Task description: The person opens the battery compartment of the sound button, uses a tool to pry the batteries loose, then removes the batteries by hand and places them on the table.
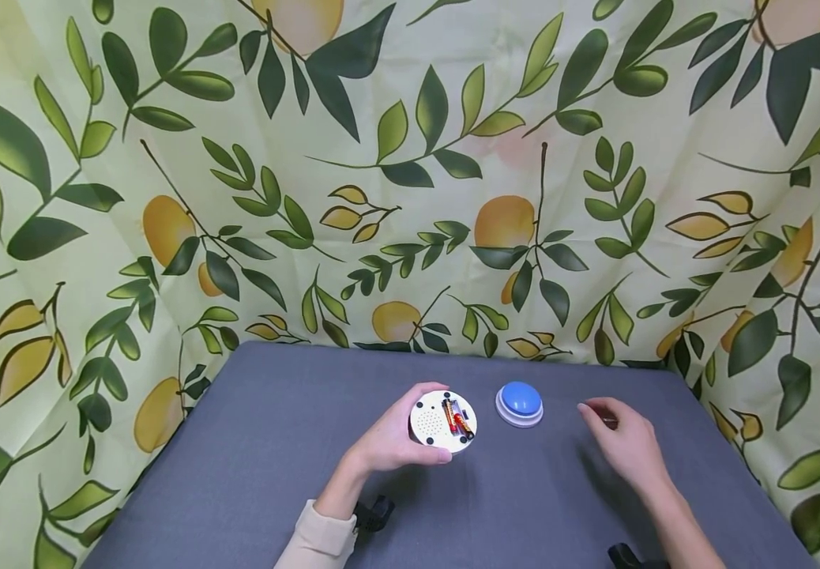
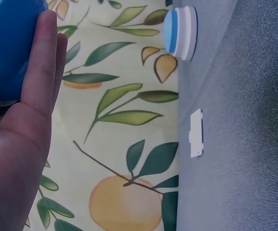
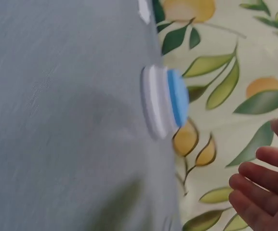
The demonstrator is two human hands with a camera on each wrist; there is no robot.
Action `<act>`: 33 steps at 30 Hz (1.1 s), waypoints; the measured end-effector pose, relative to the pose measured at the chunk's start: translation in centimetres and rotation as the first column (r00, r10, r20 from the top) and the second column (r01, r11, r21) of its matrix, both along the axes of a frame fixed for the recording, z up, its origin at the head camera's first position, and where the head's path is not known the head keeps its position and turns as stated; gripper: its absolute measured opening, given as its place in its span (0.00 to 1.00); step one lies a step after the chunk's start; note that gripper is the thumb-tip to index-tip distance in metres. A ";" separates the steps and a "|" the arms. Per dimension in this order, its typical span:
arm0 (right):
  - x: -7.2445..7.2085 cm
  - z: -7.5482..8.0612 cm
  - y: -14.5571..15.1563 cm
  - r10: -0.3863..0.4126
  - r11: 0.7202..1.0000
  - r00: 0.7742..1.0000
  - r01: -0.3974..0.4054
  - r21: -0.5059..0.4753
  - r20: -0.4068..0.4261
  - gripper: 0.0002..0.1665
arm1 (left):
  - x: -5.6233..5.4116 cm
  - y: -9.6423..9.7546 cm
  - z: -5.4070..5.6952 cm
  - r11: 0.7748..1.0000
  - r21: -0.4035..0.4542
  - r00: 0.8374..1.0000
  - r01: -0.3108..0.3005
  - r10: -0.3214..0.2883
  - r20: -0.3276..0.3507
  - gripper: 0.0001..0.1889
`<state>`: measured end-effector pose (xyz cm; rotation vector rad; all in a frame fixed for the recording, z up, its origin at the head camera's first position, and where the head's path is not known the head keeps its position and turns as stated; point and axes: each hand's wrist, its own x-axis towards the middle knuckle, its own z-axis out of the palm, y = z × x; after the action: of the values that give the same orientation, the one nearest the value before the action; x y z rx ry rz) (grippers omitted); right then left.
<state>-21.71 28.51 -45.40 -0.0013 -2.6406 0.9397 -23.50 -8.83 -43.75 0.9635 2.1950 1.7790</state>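
Observation:
My left hand [image 1: 404, 431] grips a round push button [image 1: 426, 427] by its edges, thumb at the near side and fingers at the far side. Its white underside faces the head camera, with an uncovered slot holding red batteries [image 1: 457, 419]; the blue dome [image 2: 8, 45] shows in the left wrist view. A second blue push button [image 1: 520, 401] sits dome up on the table between the hands. My right hand [image 1: 626, 442] hovers right of it, fingers loosely bent, with nothing visible held in the right wrist view. A white battery cover [image 2: 196, 134] lies on the table.
The table has a dark grey cloth surface [image 1: 296, 411]. Behind and beside it hangs a curtain [image 1: 445, 269] printed with leaves and fruit. Dark wrist-worn devices show under both forearms, one near the left wrist [image 1: 374, 514].

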 end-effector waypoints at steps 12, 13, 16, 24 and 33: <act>0.6 1.7 -4.0 0.169 0.984 0.978 -0.174 -0.038 -0.121 0.22 | -0.1 -0.2 0.2 1.000 -0.011 1.000 0.001 -0.001 -0.004 0.47; 0.6 1.7 -4.3 0.183 0.981 0.973 -0.191 -0.044 -0.138 0.21 | -0.1 -0.2 0.2 1.000 -0.015 1.000 0.000 0.000 -0.002 0.47; 0.9 2.0 -5.3 0.232 0.969 0.956 -0.244 -0.048 -0.179 0.19 | -0.2 -0.3 0.2 1.000 -0.022 1.000 -0.003 0.003 0.003 0.47; 1.1 2.7 -7.5 0.331 0.935 0.884 -0.355 -0.015 -0.331 0.18 | -0.3 -0.5 0.1 0.999 -0.030 1.000 -0.017 0.017 -0.011 0.47; 1.6 3.4 -9.3 0.435 0.876 0.794 -0.482 -0.002 -0.424 0.23 | -0.3 -0.5 0.0 0.999 -0.049 1.000 -0.023 0.023 -0.007 0.48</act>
<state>-20.15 19.20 -41.97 0.7661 -2.2175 1.0880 -23.78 -9.37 -43.75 0.9388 2.2514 1.7260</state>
